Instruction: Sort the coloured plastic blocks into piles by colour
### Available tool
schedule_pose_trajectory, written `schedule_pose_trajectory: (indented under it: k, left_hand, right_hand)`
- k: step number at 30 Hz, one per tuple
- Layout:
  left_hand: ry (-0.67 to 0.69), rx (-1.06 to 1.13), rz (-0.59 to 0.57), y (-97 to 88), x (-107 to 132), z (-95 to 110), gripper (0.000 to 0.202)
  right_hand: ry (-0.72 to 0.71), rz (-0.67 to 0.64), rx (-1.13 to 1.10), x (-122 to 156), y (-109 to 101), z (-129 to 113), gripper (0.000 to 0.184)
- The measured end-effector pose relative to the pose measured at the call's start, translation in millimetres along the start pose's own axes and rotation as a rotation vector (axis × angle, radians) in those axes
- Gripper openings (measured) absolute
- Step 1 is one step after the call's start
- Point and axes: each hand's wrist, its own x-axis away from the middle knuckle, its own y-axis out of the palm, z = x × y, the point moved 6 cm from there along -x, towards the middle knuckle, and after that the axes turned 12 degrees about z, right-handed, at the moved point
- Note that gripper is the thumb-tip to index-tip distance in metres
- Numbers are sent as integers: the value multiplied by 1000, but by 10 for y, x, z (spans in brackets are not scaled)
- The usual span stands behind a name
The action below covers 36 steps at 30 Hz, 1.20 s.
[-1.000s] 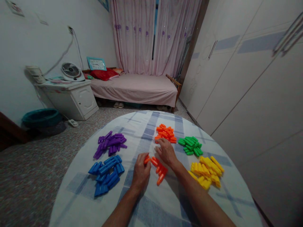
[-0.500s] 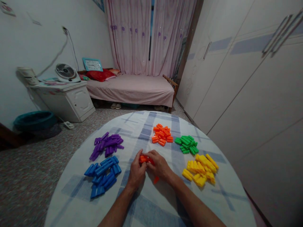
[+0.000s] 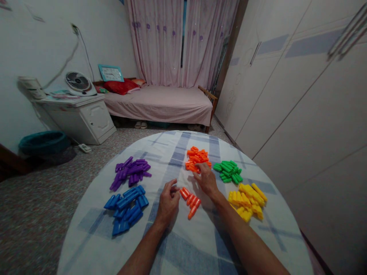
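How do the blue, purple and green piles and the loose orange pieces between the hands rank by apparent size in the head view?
1. blue pile
2. purple pile, close behind; it lies farther off, so this order is unsure
3. green pile
4. loose orange pieces

Loose pieces (image 3: 189, 200) between left hand (image 3: 168, 202) and right hand (image 3: 207, 180), pile (image 3: 197, 159) behind

orange pegs (image 3: 196, 157) | green pegs (image 3: 228, 171) | yellow pegs (image 3: 248, 198) | tablecloth (image 3: 183, 244) white, blue-checked
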Motion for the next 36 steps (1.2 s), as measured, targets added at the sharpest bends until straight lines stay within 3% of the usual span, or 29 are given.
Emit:
schedule_pose_trajectory:
  k: [3,7,10,15,19,26,36]
  left_hand:
    - [102,-56,-5,-5,1,56,31]
    - [179,-105,-43,7,15,80,26]
    - [262,-171,-96,48,46,89,33]
    - [447,-321,-213,162,130,101,49]
    - [531,-370,-248,203,166,111,48]
    - [487,-445,-160,161,140,148,29]
    - [408,-434,-62,103,87,143,18]
  right_hand:
    - [58,42,92,-221,27,242,25]
    - [61,35,100,-269,38,305,28]
    - [45,7,35,-56,-58,198,28]
    - [33,-334,-183,581,-201,-79,36]
    - [-58,-436,-162,862,-301,-249,41]
    - [-4,-438,-112,865,-339,-277,53]
    - [-106,-496,-137,865,-346,-214,34]
